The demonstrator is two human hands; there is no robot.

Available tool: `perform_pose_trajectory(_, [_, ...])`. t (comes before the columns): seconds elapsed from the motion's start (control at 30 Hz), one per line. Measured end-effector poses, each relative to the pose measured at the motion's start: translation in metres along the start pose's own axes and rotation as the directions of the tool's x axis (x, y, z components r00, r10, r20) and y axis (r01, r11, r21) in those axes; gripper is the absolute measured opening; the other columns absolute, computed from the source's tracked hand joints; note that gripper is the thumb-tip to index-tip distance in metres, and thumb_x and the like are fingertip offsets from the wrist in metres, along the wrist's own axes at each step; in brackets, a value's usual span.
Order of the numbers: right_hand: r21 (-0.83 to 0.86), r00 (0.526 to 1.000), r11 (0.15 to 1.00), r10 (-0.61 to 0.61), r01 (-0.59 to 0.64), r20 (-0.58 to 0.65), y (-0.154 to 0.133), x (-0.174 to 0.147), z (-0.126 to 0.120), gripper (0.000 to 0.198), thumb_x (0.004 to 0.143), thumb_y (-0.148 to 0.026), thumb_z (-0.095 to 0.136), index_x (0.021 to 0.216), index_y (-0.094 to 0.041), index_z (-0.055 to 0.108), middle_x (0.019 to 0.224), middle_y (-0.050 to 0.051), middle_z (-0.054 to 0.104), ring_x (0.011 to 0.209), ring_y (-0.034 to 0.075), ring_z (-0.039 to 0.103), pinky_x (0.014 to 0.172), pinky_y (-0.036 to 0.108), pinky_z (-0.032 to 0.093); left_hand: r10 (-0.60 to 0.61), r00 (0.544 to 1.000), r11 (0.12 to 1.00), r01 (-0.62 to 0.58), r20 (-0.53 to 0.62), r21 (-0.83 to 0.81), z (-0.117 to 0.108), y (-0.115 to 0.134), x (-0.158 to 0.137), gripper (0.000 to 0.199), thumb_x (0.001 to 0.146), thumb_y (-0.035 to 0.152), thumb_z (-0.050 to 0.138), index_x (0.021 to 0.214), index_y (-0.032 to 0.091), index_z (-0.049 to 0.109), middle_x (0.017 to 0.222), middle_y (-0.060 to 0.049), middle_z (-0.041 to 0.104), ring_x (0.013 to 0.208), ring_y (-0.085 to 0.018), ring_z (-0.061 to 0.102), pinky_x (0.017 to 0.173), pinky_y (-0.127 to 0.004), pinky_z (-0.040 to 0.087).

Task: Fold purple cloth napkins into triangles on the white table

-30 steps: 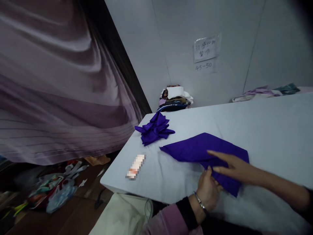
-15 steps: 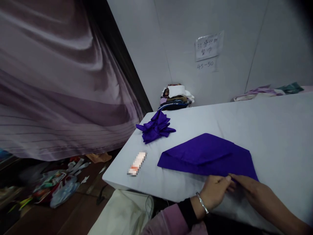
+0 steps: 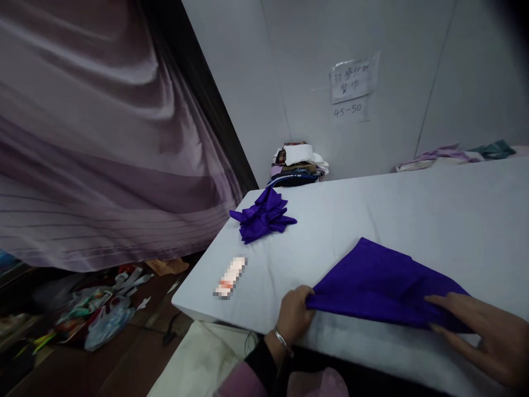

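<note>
A purple cloth napkin, folded into a wide, pointed shape, lies by the near edge of the white table. Its left corner is pinched between the fingers of my left hand, which wears a silver bracelet. Over the napkin's right end lies my right hand, its fingers stretched out and the thumb apart, touching the cloth along the near edge. The right corner is partly hidden by that hand. Farther left on the table sits a second purple napkin, gathered into a many-pointed, flower-like bundle.
A small pixelated oblong item lies on the white table at left. Folded clothes are stacked by the wall, with more fabric at the far right. A curtain hangs left; bags litter the floor.
My hands have moved apart from the middle of the near edge, left hand to the left corner, right hand to the right. The napkin has shifted right and nearer.
</note>
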State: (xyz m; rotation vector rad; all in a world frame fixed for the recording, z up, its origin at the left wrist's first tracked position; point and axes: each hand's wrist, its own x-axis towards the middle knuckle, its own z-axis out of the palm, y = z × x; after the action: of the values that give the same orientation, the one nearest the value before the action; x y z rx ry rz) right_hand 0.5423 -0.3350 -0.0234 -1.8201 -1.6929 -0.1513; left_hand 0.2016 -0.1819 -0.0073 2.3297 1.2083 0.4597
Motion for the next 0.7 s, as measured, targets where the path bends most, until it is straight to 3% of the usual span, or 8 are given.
perform_pose_trajectory(0.13, [0.015, 0.975, 0.987, -0.158, 0.158, 0.155, 0.031, 0.059, -0.008, 0.050, 0.064, -0.023, 0.052, 0.108, -0.045, 0.062, 0.097, 0.004, 0.070, 0.083, 0.028, 0.067, 0.063, 0.040, 0.056, 0.099, 0.995, 0.959, -0.099, 0.012, 0.265, -0.046, 0.012, 0.054, 0.011, 0.072, 0.015, 0.056, 0.072, 0.025, 0.062, 0.071, -0.001, 0.066, 0.070, -0.021, 0.063, 0.061, -0.030, 0.042])
perform_pose_trajectory(0.2, [-0.089, 0.952, 0.985, -0.118, 0.148, 0.282, 0.049, 0.111, -0.020, 0.030, 0.062, -0.015, 0.049, 0.080, -0.029, 0.070, 0.080, 0.006, 0.070, 0.073, 0.022, 0.066, 0.060, 0.031, 0.051, 0.118, 0.993, 0.892, -0.112, 0.013, 0.437, -0.072, 0.028, 0.099, 0.006, 0.074, 0.020, 0.058, 0.071, 0.023, 0.062, 0.072, -0.001, 0.066, 0.071, -0.020, 0.063, 0.061, -0.028, 0.040])
perform_pose_trajectory(0.27, [-0.246, 0.945, 0.966, 0.011, 0.074, 0.328, 0.060, 0.169, -0.040, 0.024, 0.068, -0.018, 0.048, 0.075, -0.019, 0.070, 0.077, 0.008, 0.070, 0.069, 0.018, 0.064, 0.054, 0.026, 0.042, 0.128, 0.991, 0.842, -0.091, -0.032, 0.531, -0.099, 0.049, 0.148, 0.006, 0.076, 0.021, 0.058, 0.075, 0.021, 0.063, 0.077, -0.003, 0.067, 0.078, -0.019, 0.062, 0.065, -0.027, 0.040])
perform_pose_trajectory(0.37, [-0.440, 0.952, 0.889, 0.235, -0.128, 0.197, 0.052, 0.247, -0.086, 0.048, 0.080, -0.033, 0.033, 0.084, -0.004, 0.071, 0.086, 0.013, 0.070, 0.080, 0.018, 0.064, 0.056, 0.028, 0.032, 0.156, 0.975, 0.823, -0.040, -0.159, 0.566, -0.147, 0.087, 0.213, 0.019, 0.080, 0.017, 0.049, 0.094, 0.018, 0.062, 0.093, -0.006, 0.066, 0.090, -0.019, 0.059, 0.073, -0.028, 0.039])
perform_pose_trajectory(0.43, [-0.475, 0.977, 0.860, 0.211, -0.186, 0.001, 0.031, 0.279, -0.124, 0.069, 0.079, -0.041, 0.018, 0.087, 0.004, 0.069, 0.092, 0.015, 0.068, 0.089, 0.021, 0.061, 0.057, 0.033, 0.031, 0.197, 0.912, 0.799, 0.063, -0.360, 0.599, -0.181, 0.113, 0.238, 0.025, 0.082, 0.017, 0.044, 0.102, 0.018, 0.058, 0.097, -0.005, 0.065, 0.093, -0.019, 0.058, 0.076, -0.029, 0.038])
perform_pose_trajectory(0.5, [-0.451, 0.971, 0.871, 0.105, -0.195, -0.217, 0.005, 0.293, -0.160, 0.080, 0.073, -0.042, 0.006, 0.083, 0.010, 0.066, 0.094, 0.015, 0.066, 0.093, 0.022, 0.058, 0.058, 0.036, 0.032, 0.281, 0.825, 0.775, 0.105, -0.489, 0.623, -0.213, 0.133, 0.245, 0.026, 0.083, 0.019, 0.042, 0.105, 0.017, 0.056, 0.100, -0.004, 0.062, 0.096, -0.019, 0.055, 0.079, -0.030, 0.037])
perform_pose_trajectory(0.6, [-0.434, 0.929, 0.899, -0.121, -0.047, -0.351, -0.025, 0.283, -0.196, 0.089, 0.063, -0.030, -0.011, 0.077, 0.015, 0.064, 0.099, 0.014, 0.063, 0.099, 0.020, 0.053, 0.061, 0.038, 0.035, 0.435, 0.714, 0.722, 0.088, -0.549, 0.687, -0.242, 0.140, 0.225, 0.032, 0.085, 0.025, 0.030, 0.101, 0.014, 0.055, 0.100, -0.003, 0.059, 0.099, -0.017, 0.052, 0.081, -0.031, 0.033])
perform_pose_trajectory(0.7, [-0.439, 0.929, 0.896, -0.217, 0.067, -0.300, -0.023, 0.250, -0.198, 0.082, 0.074, -0.036, 0.000, 0.090, 0.009, 0.066, 0.100, 0.012, 0.065, 0.100, 0.019, 0.055, 0.066, 0.033, 0.035, 0.510, 0.711, 0.671, 0.022, -0.483, 0.741, -0.235, 0.117, 0.185, 0.039, 0.087, 0.031, 0.026, 0.099, 0.007, 0.055, 0.094, -0.003, 0.057, 0.095, -0.017, 0.050, 0.083, -0.035, 0.030])
